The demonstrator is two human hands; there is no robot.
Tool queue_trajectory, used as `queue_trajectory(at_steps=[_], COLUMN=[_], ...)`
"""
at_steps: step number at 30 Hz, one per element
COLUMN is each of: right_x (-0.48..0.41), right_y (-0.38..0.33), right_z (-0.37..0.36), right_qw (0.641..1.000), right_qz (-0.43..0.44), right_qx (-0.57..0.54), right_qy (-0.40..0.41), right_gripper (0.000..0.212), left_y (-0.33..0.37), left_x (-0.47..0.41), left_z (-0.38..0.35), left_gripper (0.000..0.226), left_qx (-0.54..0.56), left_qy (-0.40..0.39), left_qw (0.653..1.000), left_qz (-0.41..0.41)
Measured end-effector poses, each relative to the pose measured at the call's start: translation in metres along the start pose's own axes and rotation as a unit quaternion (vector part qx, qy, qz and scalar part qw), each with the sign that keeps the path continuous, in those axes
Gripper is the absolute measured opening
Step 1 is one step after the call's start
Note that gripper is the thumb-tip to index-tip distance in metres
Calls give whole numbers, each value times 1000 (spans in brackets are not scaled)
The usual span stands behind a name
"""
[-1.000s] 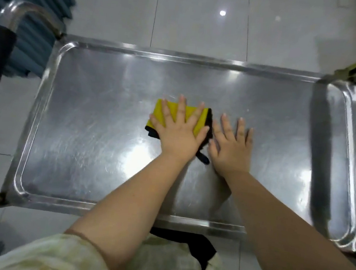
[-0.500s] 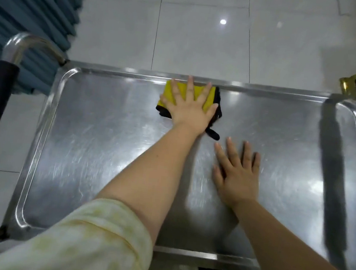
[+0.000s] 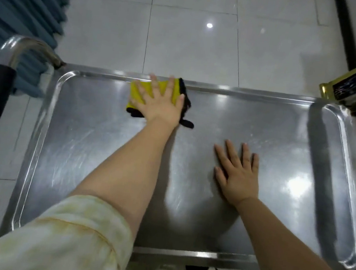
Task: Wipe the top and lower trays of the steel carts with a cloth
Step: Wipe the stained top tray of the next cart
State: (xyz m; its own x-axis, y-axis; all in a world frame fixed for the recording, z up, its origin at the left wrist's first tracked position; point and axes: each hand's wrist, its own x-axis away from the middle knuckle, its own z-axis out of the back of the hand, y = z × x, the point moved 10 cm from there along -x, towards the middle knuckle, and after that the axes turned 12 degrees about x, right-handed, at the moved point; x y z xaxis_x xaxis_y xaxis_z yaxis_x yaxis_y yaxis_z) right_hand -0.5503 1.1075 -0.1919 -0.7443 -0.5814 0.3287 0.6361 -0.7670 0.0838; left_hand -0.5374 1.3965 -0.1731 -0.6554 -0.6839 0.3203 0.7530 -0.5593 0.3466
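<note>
Seen from the head camera, looking down, the left hand (image 3: 160, 106) lies flat on a yellow cloth (image 3: 142, 89) with a black underside. Its fingers are spread, and it presses the cloth onto the top tray (image 3: 283, 135) of the steel cart. The cloth sits right against the far rim, a little left of the middle. A black strip, perhaps a tag, pokes out beside the wrist.

The right hand (image 3: 238, 175) rests palm down on bare steel, fingers straight and slightly apart, holding nothing. It is nearer the person and well apart from the cloth.

A pale sleeve (image 3: 72, 234) with yellowish marks covers the left upper arm. At the cart's left end a curved handle (image 3: 25, 48) rises in front of a blue pleated curtain (image 3: 21, 6). Glossy floor tiles (image 3: 182, 46) lie beyond the cart.
</note>
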Motion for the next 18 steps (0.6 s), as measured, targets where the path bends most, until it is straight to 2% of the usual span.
queue_trajectory(at_steps=[2, 4, 7, 9, 11, 13, 16, 18], right_x=[0, -6, -42, -68, -80, -80, -75, -75], right_y=[5, -5, -80, -144, -180, -191, -193, -194], right_z=[4, 17, 52, 61, 57, 49, 44, 44], right_qw=[999, 996, 996, 996, 998, 1000, 1000, 999], right_qz=[-22, -61, -36, 10, 15, 1, -8, -12], right_qx=[-29, -58, -78, -90, -59, -17, -10, -8], right_qy=[-30, -36, 5, -7, -22, -12, 24, 39], right_gripper=[63, 58, 54, 55, 57, 61, 62, 62], left_y=[23, -5, -90, -151, -192, -213, -217, -213], left_x=[13, 12, -8, -15, -8, 7, 25, 18], left_z=[-16, -1, 45, 71, 88, 91, 83, 77], left_gripper=[63, 64, 63, 64, 64, 65, 64, 63], left_qx=[-65, -88, -54, -29, -23, -14, 17, 15], left_qy=[-54, -55, -12, 16, 42, 57, 85, 73], left_qw=[985, 972, 989, 998, 999, 998, 992, 992], left_qz=[-151, -209, -135, -57, -1, 36, 92, 99])
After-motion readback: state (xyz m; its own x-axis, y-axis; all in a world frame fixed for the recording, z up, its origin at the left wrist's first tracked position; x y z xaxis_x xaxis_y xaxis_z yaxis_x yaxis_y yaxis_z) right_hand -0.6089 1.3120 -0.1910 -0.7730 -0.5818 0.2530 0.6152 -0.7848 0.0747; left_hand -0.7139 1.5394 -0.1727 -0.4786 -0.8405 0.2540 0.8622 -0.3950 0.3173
